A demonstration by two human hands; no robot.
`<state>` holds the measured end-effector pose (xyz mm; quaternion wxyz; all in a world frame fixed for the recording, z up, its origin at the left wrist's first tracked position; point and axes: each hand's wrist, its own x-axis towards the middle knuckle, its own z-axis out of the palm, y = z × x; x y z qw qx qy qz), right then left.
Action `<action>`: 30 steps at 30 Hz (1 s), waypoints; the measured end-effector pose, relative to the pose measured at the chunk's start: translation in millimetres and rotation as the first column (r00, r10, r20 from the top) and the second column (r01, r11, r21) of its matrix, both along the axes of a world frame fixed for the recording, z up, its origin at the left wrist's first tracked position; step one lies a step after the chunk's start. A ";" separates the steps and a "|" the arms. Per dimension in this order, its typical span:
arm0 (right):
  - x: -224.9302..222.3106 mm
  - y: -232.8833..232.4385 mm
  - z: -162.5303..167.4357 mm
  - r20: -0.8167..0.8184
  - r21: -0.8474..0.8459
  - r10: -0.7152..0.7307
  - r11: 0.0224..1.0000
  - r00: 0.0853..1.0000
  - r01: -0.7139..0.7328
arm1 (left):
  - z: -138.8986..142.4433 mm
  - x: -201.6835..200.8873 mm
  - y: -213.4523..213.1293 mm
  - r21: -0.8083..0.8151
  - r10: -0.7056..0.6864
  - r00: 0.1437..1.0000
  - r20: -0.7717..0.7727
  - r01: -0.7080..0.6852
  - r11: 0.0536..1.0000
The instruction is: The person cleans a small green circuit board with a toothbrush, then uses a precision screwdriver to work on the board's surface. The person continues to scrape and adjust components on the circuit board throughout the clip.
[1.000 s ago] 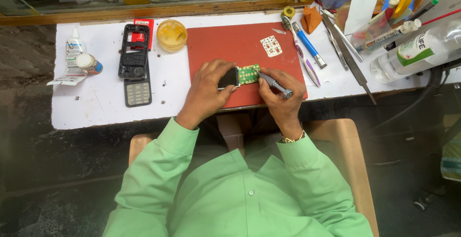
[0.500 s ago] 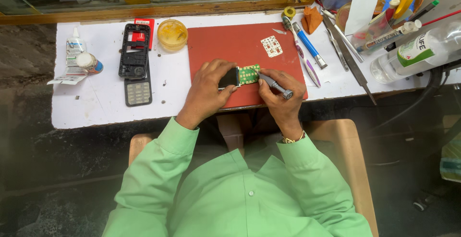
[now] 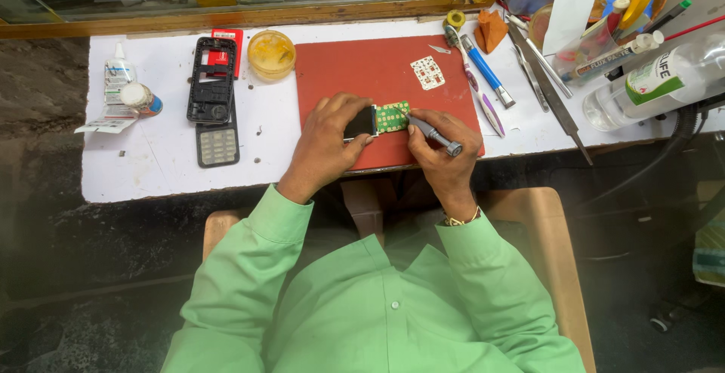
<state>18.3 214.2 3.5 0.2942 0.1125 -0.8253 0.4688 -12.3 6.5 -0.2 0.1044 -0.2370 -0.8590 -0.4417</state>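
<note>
A small phone circuit board [image 3: 390,116], green with a dark screen part at its left end, lies on a red mat [image 3: 362,71]. My left hand [image 3: 328,143] pins the board down, fingers on the dark screen end. My right hand [image 3: 442,150] grips a thin grey metal tool [image 3: 430,132] like a pen, its tip touching the green part of the board. Both arms wear light green sleeves.
A black phone frame [image 3: 211,78] and grey keypad [image 3: 217,145] lie left of the mat, with a yellow round dish [image 3: 271,52], glue tube [image 3: 117,75] and small jar [image 3: 139,98]. Right of the mat: blue-handled screwdriver [image 3: 487,71], tweezers [image 3: 547,78], clear bottle [image 3: 649,82]. A small keypad membrane [image 3: 427,72] rests on the mat.
</note>
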 end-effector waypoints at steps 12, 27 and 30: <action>0.6 0.8 -1.1 -0.002 -0.008 -0.014 1.000 1.000 0.014 | -0.1 0.6 0.0 -0.002 0.003 1.000 -0.009 -0.003 1.000; 0.4 0.0 -1.0 -0.003 -0.020 -0.026 0.999 1.000 0.026 | 0.7 0.3 0.2 -0.002 0.001 1.000 0.000 -0.001 1.000; 0.2 -0.6 -0.8 -0.008 -0.036 -0.021 0.999 1.000 0.021 | 1.0 0.7 -0.1 -0.003 -0.001 1.000 -0.009 0.001 1.000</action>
